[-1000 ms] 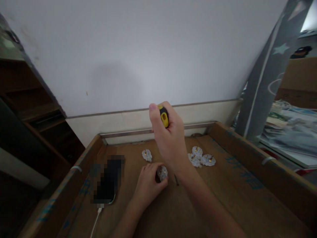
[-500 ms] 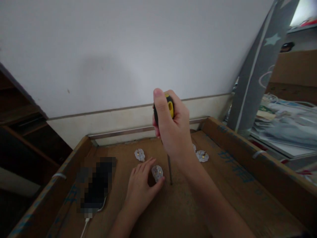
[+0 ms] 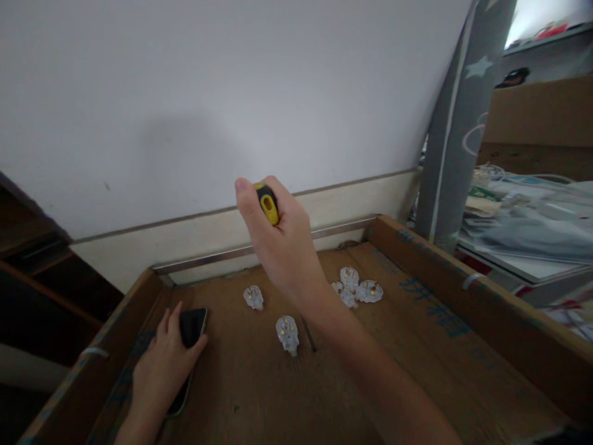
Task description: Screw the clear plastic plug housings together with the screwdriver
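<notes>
My right hand [image 3: 282,241] is closed around the black and yellow handle of a screwdriver [image 3: 269,205], thumb on top. The shaft runs down behind my wrist, and its tip shows beside a clear plug piece [image 3: 288,334] with brass parts, which lies loose on the cardboard. At the left, my left hand [image 3: 164,358] lies across a dark phone [image 3: 192,326], its thumb along the right edge and its fingers at the left edge. Farther back sits a second clear plug piece [image 3: 253,297]. Right of my right forearm is a cluster of similar plug pieces [image 3: 369,291].
The cardboard surface [image 3: 241,395] has raised cardboard sides [image 3: 467,290] with white ties. A metal bar [image 3: 213,258] crosses the back, before a pale wall. To the right stand a grey post [image 3: 456,136] and a pile of plastic bags [image 3: 523,216].
My left hand has left the plug piece and moved left onto the phone. My right hand, with the screwdriver, has shifted left in view, and more of the right-hand plug pieces shows.
</notes>
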Demonstrator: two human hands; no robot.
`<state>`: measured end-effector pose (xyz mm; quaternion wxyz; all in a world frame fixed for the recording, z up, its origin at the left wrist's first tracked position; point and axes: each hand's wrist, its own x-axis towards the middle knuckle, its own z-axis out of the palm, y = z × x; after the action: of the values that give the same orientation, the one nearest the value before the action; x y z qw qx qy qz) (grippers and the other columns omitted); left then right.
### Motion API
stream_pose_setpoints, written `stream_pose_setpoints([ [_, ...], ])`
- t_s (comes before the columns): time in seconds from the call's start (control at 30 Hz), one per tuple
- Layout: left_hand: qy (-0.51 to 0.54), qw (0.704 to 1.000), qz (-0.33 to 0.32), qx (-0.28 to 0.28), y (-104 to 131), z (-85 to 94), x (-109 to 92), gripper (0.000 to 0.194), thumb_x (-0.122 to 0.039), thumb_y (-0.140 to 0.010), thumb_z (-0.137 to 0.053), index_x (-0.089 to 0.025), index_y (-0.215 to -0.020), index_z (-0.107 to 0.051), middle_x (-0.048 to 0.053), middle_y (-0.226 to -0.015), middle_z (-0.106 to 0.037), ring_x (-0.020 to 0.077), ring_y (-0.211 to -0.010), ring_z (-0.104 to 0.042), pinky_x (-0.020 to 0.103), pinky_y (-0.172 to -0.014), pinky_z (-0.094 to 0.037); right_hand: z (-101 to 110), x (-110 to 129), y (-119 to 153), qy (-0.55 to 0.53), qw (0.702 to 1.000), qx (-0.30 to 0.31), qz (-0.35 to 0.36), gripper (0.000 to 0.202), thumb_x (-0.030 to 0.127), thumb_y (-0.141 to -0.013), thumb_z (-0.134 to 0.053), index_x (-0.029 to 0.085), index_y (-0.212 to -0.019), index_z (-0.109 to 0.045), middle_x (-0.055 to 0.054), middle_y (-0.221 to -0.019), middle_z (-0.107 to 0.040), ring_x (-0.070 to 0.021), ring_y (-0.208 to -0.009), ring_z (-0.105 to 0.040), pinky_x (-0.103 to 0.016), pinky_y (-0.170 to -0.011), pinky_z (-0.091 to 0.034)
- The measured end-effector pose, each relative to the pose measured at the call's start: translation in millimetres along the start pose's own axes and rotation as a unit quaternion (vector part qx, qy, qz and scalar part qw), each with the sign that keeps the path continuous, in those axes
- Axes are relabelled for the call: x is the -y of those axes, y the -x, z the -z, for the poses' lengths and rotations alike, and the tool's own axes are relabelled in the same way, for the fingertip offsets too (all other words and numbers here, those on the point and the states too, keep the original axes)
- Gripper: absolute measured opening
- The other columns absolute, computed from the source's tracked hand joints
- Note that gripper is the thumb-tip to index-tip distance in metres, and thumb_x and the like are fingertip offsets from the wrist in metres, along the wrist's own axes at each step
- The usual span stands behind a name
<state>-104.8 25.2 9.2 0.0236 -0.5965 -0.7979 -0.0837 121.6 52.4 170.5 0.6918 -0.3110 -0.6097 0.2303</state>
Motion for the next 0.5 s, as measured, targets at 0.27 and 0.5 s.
stream_pose_setpoints([
  [0.27,-0.017,0.999,-0.024,-0.036,5.7,4.7,-1.3,0.071,-0.049,-0.084,-0.036,-0.016,-0.144,-0.015,0.018,-0.148,-0.021,0.0368,-0.115,-0.051,0.045,-0.081,-0.048,11.4,-6.9,-8.9,-0.030,0.998,-0.010,-0.050,0.040,0.053,-0.085,-0.044,0.021,-0.063,-0.035,0.006,-0.049,-0.036,-0.0058,-0.045,-0.034,-0.019,-0.042,-0.028],
  [0.5,0.142,0.961,-0.235,0.018,10.2,17.9,-60.8,0.060,-0.048,-0.077,-0.056,-0.022,-0.130,-0.043,0.010,-0.131,-0.051,0.0304,-0.116,-0.049,0.045,-0.096,-0.039,18.7,5.3,-10.6,-0.058,0.996,-0.061,-0.014,0.037,0.043,-0.088,-0.044,0.020,-0.061,-0.032,0.007,-0.053,-0.033,-0.0033,-0.045,-0.035,-0.015,-0.043,-0.033],
])
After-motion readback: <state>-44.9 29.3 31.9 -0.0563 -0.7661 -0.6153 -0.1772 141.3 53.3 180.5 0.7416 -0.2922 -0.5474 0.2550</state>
